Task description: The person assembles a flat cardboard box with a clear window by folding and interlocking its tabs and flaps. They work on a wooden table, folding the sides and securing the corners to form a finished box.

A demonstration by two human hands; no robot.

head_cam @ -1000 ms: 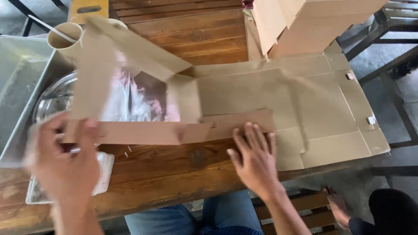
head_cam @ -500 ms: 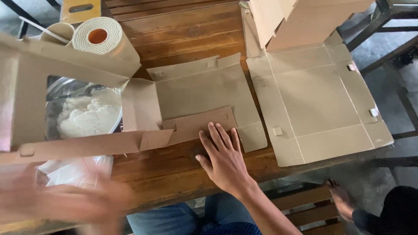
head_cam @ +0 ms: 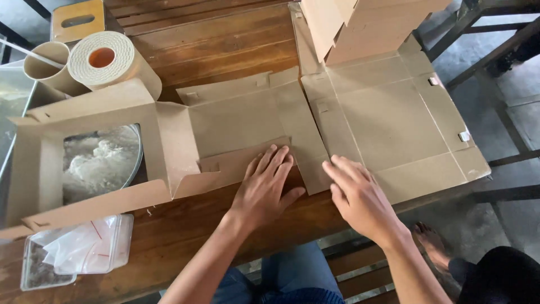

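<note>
While left hand (head_cam: 264, 188) presses flat, fingers spread, on windowed box blank (head_cam: 169, 141) near tabletop (head_cam: 208, 50) front edge, right hand (head_cam: 360, 197) rests open on flat cardboard blank (head_cam: 394, 118) beside it; hands apart.

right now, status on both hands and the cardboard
Left hand flat, pressing a flap of the unfolded windowed box blank. Right hand open, on the edge of the flat blank stack. Tape roll stands behind, clear of both.
</note>
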